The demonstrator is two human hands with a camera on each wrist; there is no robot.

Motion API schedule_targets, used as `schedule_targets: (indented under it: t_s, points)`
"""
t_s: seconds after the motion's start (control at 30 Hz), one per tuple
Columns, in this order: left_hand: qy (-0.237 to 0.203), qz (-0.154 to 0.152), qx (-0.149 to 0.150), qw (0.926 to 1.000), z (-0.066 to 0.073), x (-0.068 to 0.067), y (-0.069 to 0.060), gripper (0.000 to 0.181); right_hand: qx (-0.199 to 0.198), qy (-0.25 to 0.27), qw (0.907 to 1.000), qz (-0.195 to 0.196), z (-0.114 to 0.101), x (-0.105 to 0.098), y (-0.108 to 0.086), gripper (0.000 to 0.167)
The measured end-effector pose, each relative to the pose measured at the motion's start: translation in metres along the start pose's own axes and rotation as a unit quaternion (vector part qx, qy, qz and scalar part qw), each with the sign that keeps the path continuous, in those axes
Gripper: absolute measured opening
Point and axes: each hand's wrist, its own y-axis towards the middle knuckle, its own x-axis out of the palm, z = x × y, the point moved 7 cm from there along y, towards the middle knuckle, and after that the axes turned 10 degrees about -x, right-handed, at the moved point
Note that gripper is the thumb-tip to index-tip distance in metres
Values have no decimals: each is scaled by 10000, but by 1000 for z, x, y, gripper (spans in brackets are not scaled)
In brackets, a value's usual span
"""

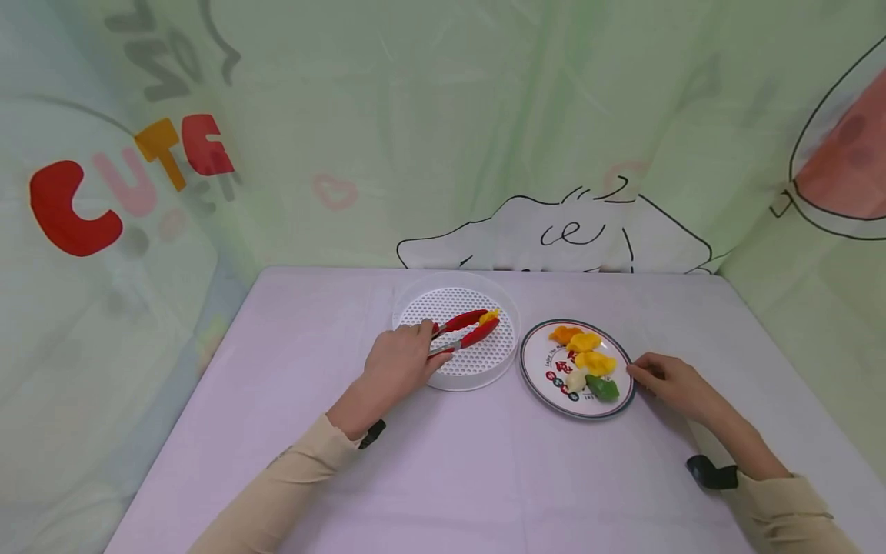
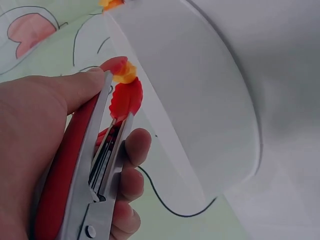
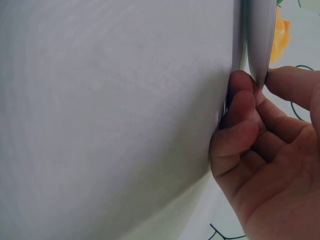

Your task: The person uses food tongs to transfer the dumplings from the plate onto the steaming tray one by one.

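My left hand (image 1: pixel 400 358) grips a pair of red-tipped metal tongs (image 2: pixel 100 165), fingers and thumb curled round the arms. Between the tong tips is a small yellow piece (image 1: pixel 489 316), held above the white perforated steamer basket (image 1: pixel 457 381). To the right lies a round plate (image 1: pixel 543 388) with a dark rim and printed lettering. On it are an orange piece (image 1: pixel 564 335), two yellow dumpling-shaped pieces (image 1: pixel 595 363), a pale piece (image 1: pixel 575 381) and a green piece (image 1: pixel 602 388). My right hand (image 1: pixel 674 387) pinches the plate's right rim between thumb and fingers.
A pale lilac cloth covers the table (image 1: pixel 450 477). Printed fabric (image 1: pixel 388 138) hangs behind and at both sides, meeting the table's back edge just beyond the basket. Basket and plate stand close together, side by side.
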Motion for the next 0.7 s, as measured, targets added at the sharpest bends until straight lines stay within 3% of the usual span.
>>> schedule_targets:
  t_s: [0.3, 0.7]
  points:
    - [115, -506, -205, 9984, -16, 7, 2, 54, -17, -26, 10000, 28, 2, 0, 0, 38]
    - [227, -590, -177, 9978, -21, 8, 3, 54, 29, 34, 10000, 19, 0, 0, 0, 37]
